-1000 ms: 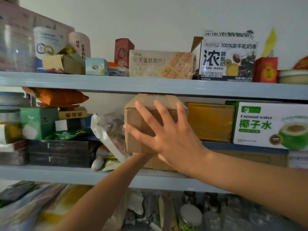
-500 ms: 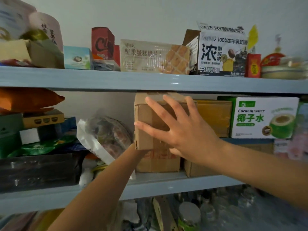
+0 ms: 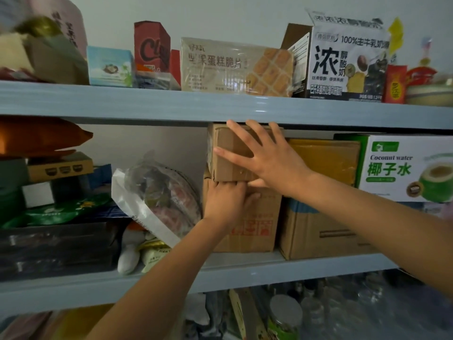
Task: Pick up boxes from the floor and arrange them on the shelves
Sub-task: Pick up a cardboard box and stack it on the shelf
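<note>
Both forearms reach up and away from the camera into the middle shelf (image 3: 220, 273). The left hand (image 3: 224, 201) comes in from below, knuckles toward the camera, fingertips tucked under the bottom front edge of the small brown box (image 3: 226, 155), so it's propping the box from underneath rather than wrapped around it. The right hand (image 3: 266, 159) lies flat on the box's front face, fingers spread wide and pointing up-left, palm pressing, not curled around anything.

The box sits on top of a bigger carton with red print (image 3: 259, 224), near the middle of the shelf, its top just under the front edge of the upper shelf (image 3: 171, 104). A yellowish taped box (image 3: 326, 160) is touching or just beside it on the right.

Compared with half a second ago the box looks pushed further back and square on the carton, and the left hand, hidden before behind its own forearm, now shows.

Hard to tell: how much of the box's underside rests on the carton, since both hands cover that seam. The plastic bag (image 3: 157, 200) to the left is blurry, contents unclear. The coconut water box (image 3: 404, 168) is cut off at the right edge.
</note>
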